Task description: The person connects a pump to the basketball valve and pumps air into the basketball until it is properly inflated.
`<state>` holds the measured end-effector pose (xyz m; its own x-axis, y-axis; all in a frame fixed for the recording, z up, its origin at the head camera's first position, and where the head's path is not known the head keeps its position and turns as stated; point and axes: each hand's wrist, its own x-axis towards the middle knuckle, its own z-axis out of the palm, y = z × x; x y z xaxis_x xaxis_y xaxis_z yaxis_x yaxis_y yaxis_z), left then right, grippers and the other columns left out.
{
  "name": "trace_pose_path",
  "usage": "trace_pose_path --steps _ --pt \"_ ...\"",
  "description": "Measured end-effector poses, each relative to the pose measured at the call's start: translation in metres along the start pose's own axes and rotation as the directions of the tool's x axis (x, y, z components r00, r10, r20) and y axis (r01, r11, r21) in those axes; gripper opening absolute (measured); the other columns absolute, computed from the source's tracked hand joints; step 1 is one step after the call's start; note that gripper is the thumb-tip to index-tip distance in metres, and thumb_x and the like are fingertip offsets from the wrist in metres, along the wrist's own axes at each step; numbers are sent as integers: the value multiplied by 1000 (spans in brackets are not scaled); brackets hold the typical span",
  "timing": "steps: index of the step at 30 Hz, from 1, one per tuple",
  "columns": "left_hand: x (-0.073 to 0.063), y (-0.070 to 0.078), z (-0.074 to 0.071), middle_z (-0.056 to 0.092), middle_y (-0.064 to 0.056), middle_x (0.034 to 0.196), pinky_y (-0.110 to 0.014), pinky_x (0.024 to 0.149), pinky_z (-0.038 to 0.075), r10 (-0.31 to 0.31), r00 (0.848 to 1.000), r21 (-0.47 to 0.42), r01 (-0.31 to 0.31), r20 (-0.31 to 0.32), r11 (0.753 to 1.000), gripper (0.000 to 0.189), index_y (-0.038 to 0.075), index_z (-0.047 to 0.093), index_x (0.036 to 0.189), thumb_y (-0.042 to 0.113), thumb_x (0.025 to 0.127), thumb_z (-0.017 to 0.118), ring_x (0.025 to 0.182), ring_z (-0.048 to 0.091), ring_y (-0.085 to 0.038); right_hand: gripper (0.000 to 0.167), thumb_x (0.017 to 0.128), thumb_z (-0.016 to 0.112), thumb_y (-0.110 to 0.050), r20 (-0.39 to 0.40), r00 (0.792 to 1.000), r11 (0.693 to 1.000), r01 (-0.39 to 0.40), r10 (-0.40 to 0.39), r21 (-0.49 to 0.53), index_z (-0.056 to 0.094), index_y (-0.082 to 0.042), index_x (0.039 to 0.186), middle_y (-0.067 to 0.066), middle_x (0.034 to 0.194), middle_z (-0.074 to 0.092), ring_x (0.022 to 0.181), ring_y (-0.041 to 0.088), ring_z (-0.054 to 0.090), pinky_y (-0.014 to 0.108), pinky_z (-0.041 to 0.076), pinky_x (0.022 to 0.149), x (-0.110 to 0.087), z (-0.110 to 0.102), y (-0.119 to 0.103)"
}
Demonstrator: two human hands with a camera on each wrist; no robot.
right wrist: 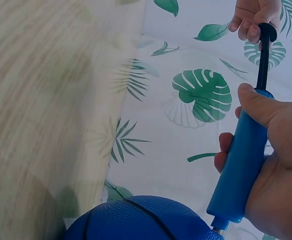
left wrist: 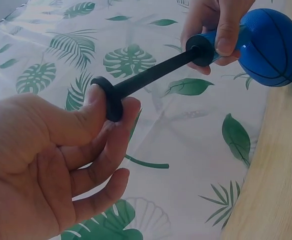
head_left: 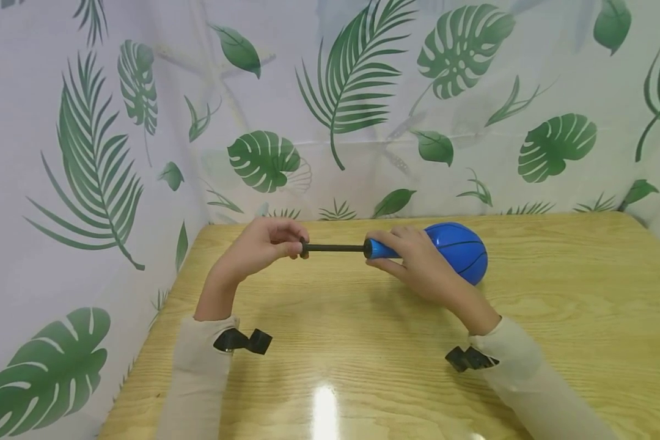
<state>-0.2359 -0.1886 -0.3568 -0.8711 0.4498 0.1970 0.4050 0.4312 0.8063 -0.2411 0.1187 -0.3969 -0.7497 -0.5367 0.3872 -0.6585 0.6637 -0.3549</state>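
A small blue hand pump is held level above the table, its black rod drawn well out of the barrel. My right hand grips the blue barrel, thumb along one side in the right wrist view. With thumb and fingertips my left hand pinches the black handle at the rod's far end. Behind my right hand is a blue ball with black lines. In the right wrist view the pump's nozzle end meets the ball, a bit of metal showing between them.
The wood-grain table spreads beneath both hands. A white sheet with green leaf prints hangs along the table's back and left edges. Each beige sleeve carries a black wrist device near the cuff.
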Motion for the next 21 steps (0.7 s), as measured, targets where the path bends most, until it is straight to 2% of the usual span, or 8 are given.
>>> trace_pose_path --steps 7,9,12,17,21 --pt "3 -1 5 73 -13 92 -37 81 57 11 1000 8 -11 17 1000 8 -1 69 103 -2 96 65 86 70 -24 44 96 72 -27 -6 1000 999 4 -4 -48 64 -11 136 12 110 67 109 35 59 56 44 93 -1 2 2" --pt "4 -2 8 73 -13 93 -37 80 57 12 1000 19 -13 21 1000 8 -1 69 103 -2 97 65 86 70 -26 44 95 72 -27 -7 1000 998 4 -5 -56 64 -11 136 12 110 67 109 36 59 58 44 95 -1 4 1" --pt "7 -2 12 74 -12 91 -33 76 56 15 999 22 -15 29 1000 7 0 69 102 -2 96 65 84 70 -22 43 95 73 -28 -7 1000 998 9 -9 -68 65 -12 135 11 109 67 108 35 59 58 44 96 -1 6 0" --pt "11 -3 22 74 -15 90 -30 73 56 46 997 10 -46 56 999 7 -3 68 102 -4 96 65 79 68 -18 40 94 73 -30 -4 1000 995 28 -28 -94 65 -16 130 8 104 65 102 31 58 55 44 92 0 9 -2" --pt "13 -3 29 74 -16 91 -29 74 56 40 996 5 -41 76 999 9 -3 68 104 -4 97 64 78 67 -17 38 94 74 -30 4 999 994 34 -34 -100 66 -16 128 7 104 64 100 29 57 53 44 90 0 12 -4"
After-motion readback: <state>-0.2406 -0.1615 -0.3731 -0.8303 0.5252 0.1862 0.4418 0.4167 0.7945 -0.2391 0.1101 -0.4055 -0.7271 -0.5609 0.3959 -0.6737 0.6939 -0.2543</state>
